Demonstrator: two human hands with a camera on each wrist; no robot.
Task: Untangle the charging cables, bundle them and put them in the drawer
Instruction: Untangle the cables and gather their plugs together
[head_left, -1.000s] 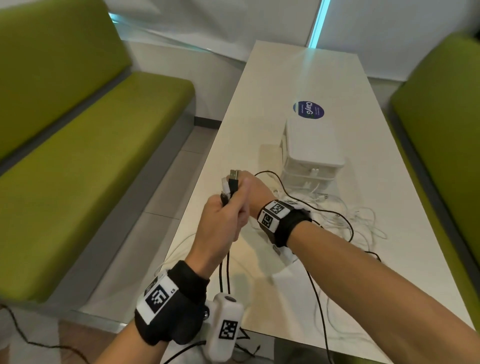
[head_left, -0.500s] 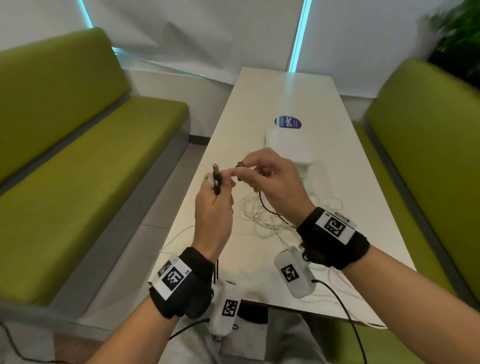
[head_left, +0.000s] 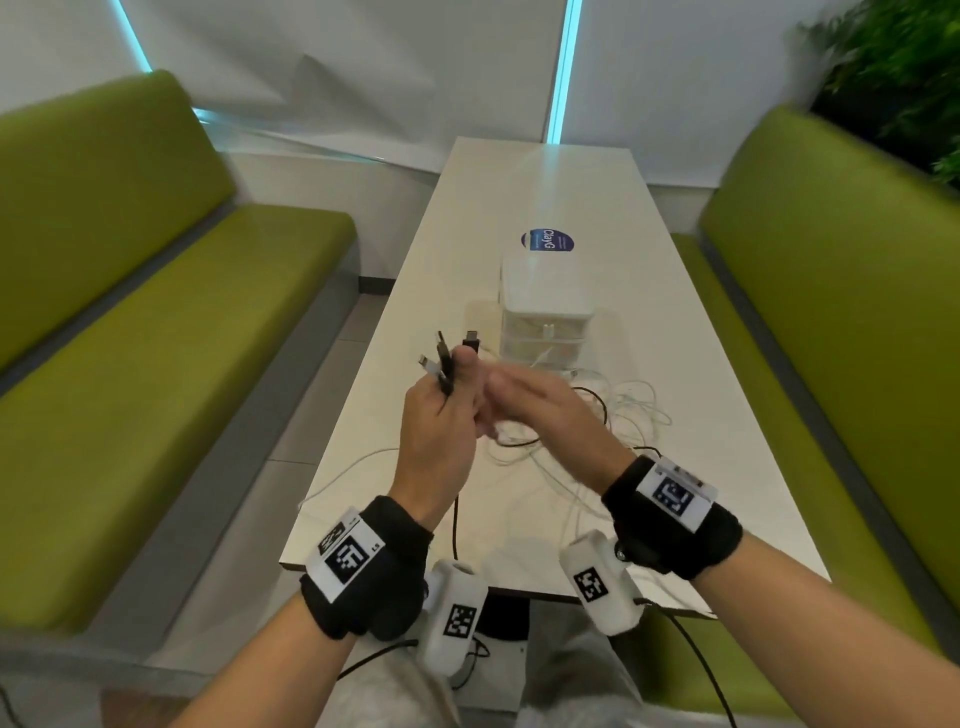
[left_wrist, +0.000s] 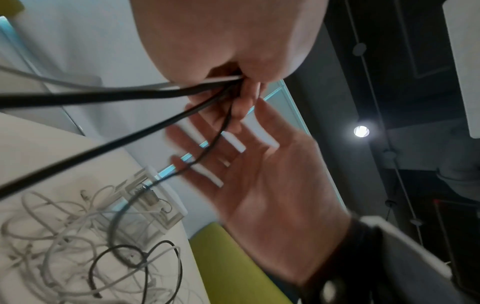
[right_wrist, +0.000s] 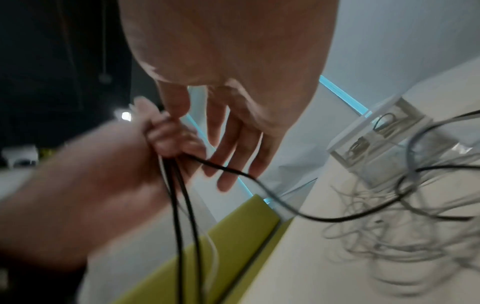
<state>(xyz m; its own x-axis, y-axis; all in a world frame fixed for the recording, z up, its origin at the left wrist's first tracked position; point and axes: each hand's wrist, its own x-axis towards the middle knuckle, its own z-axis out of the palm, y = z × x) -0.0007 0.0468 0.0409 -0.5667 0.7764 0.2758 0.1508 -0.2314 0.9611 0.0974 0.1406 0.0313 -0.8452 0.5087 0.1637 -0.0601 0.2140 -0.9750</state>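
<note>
My left hand (head_left: 441, 415) is raised over the table and grips several cable ends (head_left: 447, 358), black and white, whose plugs stick up above the fist. Their black cords (left_wrist: 109, 94) run from the fist toward the table and off its near edge. My right hand (head_left: 530, 410) is beside the left with straight, spread fingers (left_wrist: 207, 162) and holds nothing. A tangle of white and black cables (head_left: 618, 415) lies on the table behind the hands. The small white drawer unit (head_left: 545, 306) stands behind the tangle, and cables show through its clear fronts.
The long white table (head_left: 701, 415) has a blue round sticker (head_left: 548, 241) beyond the drawer unit. Green benches (head_left: 156, 364) flank it on both sides. A plant (head_left: 904, 78) stands at the far right.
My right hand let go of a black plug it was pinching and opened flat; that plug now stands in the left fist with the others. The view tilted up.
</note>
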